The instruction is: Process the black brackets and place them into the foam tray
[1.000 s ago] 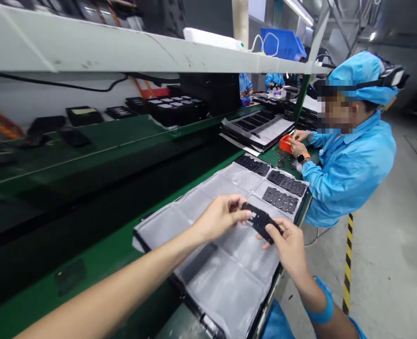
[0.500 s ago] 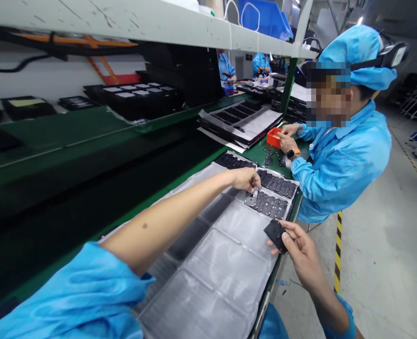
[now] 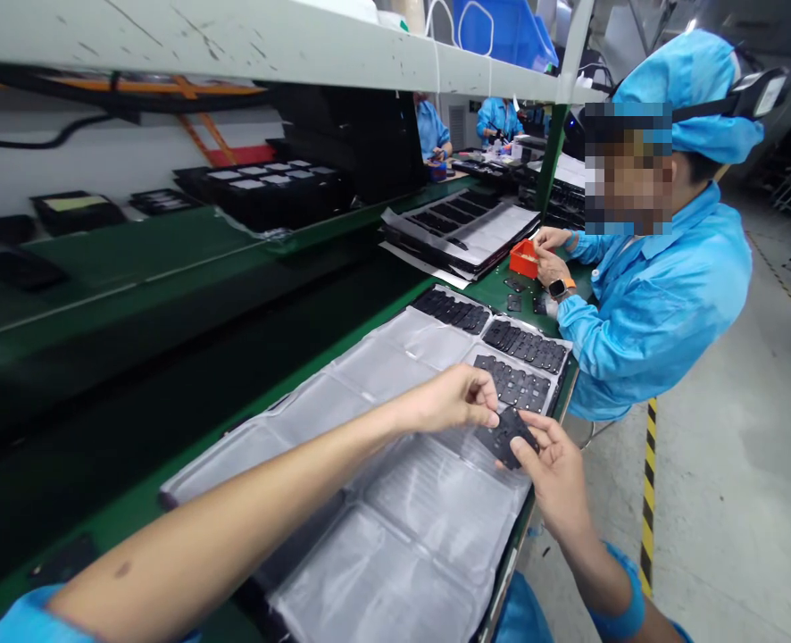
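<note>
My right hand (image 3: 553, 469) holds a flat black perforated part (image 3: 504, 435) above a large tray of clear plastic pockets (image 3: 395, 500). My left hand (image 3: 453, 399) pinches the part's left edge with thumb and fingers closed. Both hands hover over the tray's right side. Just beyond them, pockets filled with rows of small black parts (image 3: 516, 384) lie at the tray's far end.
A co-worker in a blue coat and cap (image 3: 656, 295) sits to the right, hands at a small orange box (image 3: 522, 259). A green conveyor bench (image 3: 134, 286) runs on the left under a grey shelf (image 3: 235, 40). Black trays (image 3: 275, 192) stand behind. Yellow-black floor tape (image 3: 648, 500) marks the aisle.
My left hand has drawn back from the filled pockets at the far end and now pinches the black part in my right hand. My right hand rose slightly toward it.
</note>
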The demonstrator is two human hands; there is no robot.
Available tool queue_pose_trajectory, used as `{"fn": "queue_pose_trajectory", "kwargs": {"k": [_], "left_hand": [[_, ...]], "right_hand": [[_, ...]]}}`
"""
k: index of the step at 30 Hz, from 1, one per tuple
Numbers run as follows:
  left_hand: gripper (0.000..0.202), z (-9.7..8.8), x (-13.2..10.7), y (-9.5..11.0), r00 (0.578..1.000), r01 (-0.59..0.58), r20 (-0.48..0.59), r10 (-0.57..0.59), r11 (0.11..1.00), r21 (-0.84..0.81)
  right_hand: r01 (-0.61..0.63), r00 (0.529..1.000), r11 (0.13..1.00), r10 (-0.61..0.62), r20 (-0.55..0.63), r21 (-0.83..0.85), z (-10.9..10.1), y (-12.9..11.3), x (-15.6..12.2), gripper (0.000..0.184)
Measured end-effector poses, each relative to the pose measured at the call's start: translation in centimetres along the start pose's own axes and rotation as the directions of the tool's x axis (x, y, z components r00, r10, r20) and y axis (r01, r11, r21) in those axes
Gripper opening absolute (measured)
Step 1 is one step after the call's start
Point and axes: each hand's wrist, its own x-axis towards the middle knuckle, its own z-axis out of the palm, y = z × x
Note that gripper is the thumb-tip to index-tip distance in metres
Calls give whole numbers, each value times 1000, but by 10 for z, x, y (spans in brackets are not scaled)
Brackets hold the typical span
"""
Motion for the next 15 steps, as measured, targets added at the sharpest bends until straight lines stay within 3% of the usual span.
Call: {"fn": "queue_pose_trajectory", "kwargs": {"k": [2,5,10,15], "left_hand": [[31,-3,-5,-3,999,10,-36,-11,1000,-29],[30,-28,3,-8,997,7,-74,-8,1000,-12],[17,-76,49,-21,992,-8,-120,25,989,146],[8,-84,93,-32,997,1,-71,23,945,326]], "right_hand": [[10,1000,1000,-10,-19,-20,5,2,1,48],[5,1000,1000,-5,-11,-28,6,-1,2,48],[2,1000,999,-3,-13,-51,-1,-6,1,46],[4,1000,996,-5,-8,-91,-7,-7,-2,45]]}}
